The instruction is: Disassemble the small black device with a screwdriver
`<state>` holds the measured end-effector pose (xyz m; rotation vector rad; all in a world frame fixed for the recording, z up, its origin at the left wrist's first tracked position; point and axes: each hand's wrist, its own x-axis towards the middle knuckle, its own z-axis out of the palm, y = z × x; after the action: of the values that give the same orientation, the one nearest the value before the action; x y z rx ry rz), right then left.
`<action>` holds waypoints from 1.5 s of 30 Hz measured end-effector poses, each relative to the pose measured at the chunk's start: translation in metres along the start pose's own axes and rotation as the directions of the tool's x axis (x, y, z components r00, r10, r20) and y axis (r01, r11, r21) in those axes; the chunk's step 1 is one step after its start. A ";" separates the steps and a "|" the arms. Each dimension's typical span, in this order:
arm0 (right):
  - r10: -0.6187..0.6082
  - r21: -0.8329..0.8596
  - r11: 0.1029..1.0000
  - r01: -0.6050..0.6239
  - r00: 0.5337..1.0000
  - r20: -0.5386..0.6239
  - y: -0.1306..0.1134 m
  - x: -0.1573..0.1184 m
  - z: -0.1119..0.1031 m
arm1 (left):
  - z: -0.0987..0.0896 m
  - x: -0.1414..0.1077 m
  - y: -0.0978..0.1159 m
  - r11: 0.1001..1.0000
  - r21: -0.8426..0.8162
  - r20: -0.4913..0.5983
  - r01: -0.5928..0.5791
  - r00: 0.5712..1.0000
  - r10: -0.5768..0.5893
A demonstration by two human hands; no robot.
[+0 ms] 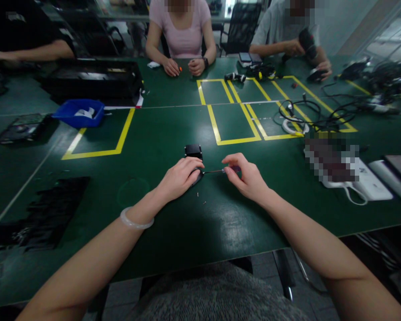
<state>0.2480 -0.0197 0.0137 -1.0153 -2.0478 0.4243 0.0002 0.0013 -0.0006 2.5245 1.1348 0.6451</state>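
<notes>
My left hand is closed around a small dark part at the middle of the table, its lower edge showing under the fingers. Just beyond it a black box-like piece stands on the surface; whether the two are joined, I cannot tell. In my right hand a screwdriver lies level, its thin shaft pointing left and its tip at the dark part. My fingers hide most of the handle. Two tiny screws lie on the table just below my left hand.
On the left are a blue tray, a long black casing and several flat black parts. Cables and a white power strip lie right. Yellow tape marks the green table. Co-workers sit opposite.
</notes>
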 end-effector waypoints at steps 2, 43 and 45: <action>-0.006 -0.011 1.000 0.006 1.000 0.007 0.000 0.000 0.000 | 0.000 0.000 -0.001 1.000 0.002 0.003 -0.001 1.000 0.001; 0.003 -0.001 1.000 -0.003 1.000 0.016 0.001 0.001 -0.001 | 0.000 -0.001 -0.001 1.000 -0.014 0.002 0.003 1.000 -0.003; 0.002 -0.007 1.000 -0.002 1.000 0.016 0.001 0.001 -0.001 | 0.000 -0.001 -0.002 1.000 -0.013 0.001 0.003 1.000 -0.003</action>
<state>0.2492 -0.0189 0.0144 -1.0213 -2.0636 0.4279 -0.0015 0.0016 -0.0015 2.5120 1.1299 0.6486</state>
